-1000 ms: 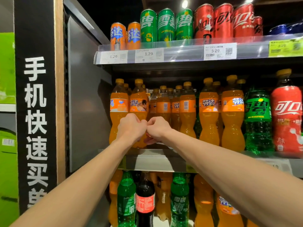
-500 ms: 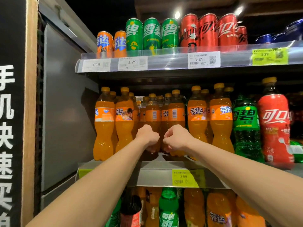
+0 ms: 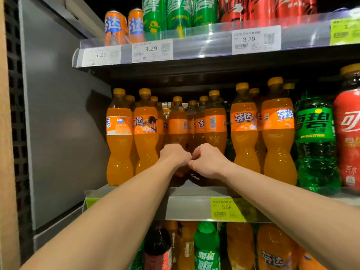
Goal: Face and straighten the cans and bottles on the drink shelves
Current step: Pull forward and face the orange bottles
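Head view: left hand (image 3: 175, 155), right hand (image 3: 207, 160) apparently clasp upright recessed orange bottles (image 3: 178, 123), barcodes forward.

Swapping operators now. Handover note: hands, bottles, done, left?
Left hand grips a set-back orange bottle low on the middle shelf.
Right hand grips its neighbour; barcode faces out.
Done: two right orange bottles are forward, logos out.
Left: pull both held bottles forward, turn labels out; the leftmost bottle looks part-turned. The top cans look faced.
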Motion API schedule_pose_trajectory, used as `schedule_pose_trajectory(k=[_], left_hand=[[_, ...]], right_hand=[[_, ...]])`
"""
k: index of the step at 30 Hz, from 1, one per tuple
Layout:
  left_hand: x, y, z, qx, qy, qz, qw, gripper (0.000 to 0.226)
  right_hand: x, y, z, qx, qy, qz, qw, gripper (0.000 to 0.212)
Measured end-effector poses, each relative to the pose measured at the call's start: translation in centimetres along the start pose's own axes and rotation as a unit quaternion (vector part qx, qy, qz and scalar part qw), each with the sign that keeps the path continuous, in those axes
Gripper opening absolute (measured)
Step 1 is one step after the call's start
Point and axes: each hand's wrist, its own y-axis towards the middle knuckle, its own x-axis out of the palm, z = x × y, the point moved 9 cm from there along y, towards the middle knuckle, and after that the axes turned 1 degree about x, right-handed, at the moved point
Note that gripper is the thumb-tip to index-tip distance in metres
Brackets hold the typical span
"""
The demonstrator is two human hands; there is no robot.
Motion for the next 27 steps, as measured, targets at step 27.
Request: schedule_pose_trajectory(k=[27], left_hand=[[-1.4, -3.2, 1.6, 0.107, 0.019, -0.014, 0.994, 0.015]], right_hand=[[-4.4, -3.2, -0.2, 0.035, -0.108, 0.103, 0.988, 0.059]])
